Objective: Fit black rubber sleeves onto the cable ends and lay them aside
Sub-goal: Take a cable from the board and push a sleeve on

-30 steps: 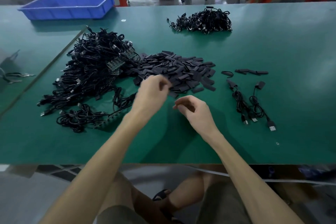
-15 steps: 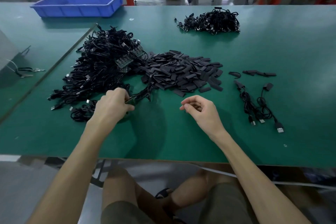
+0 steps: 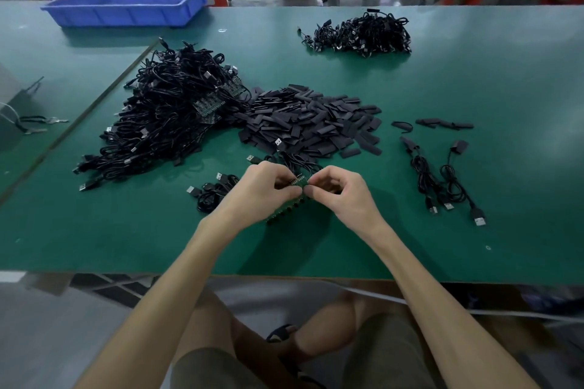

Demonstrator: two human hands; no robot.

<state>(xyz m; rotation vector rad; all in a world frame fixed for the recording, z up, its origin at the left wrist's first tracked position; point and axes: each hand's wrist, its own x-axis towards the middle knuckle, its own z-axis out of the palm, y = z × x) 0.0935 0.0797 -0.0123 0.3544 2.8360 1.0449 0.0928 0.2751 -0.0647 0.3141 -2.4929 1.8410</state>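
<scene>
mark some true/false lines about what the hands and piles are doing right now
1. Both hands hold a green board strip. True: the left hand and right hand grip the board strip.
2. The blue bin is at the far right. False: the bin is at the far left.
3. The sleeve pile lies beyond the hands. True.
4. The right hand lies flat on the table. False: it pinches the board strip's end.
5. The big cable pile is right of the sleeves. False: the cable pile is to their left.
</scene>
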